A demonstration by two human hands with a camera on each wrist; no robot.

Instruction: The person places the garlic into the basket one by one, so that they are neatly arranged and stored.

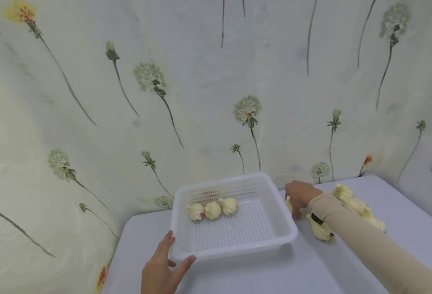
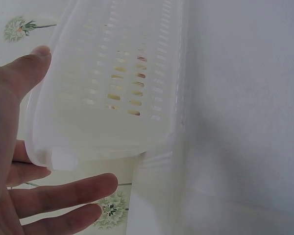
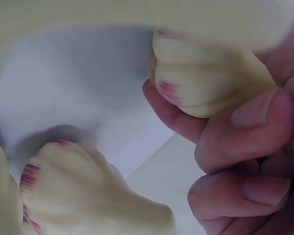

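Observation:
A white plastic basket (image 1: 234, 249) with perforated walls stands on the table. Three garlic bulbs (image 1: 213, 210) lie in it near the back left. My left hand (image 1: 160, 267) holds its front left corner, thumb at the front rim and fingers along the left side; the left wrist view shows the rim (image 2: 36, 122) between them. Just right of the basket, my right hand (image 1: 300, 196) grips a garlic bulb (image 3: 206, 78) with curled fingers. Another garlic bulb (image 1: 320, 229) with purple marks lies close by, partly under the right wrist.
Several more garlic bulbs (image 1: 355, 204) lie in a row behind the right forearm (image 1: 370, 245), which partly covers them. A dandelion-patterned sheet (image 1: 208, 102) hangs behind the white table (image 1: 238, 273). A dark band (image 1: 316, 219) is on the right wrist.

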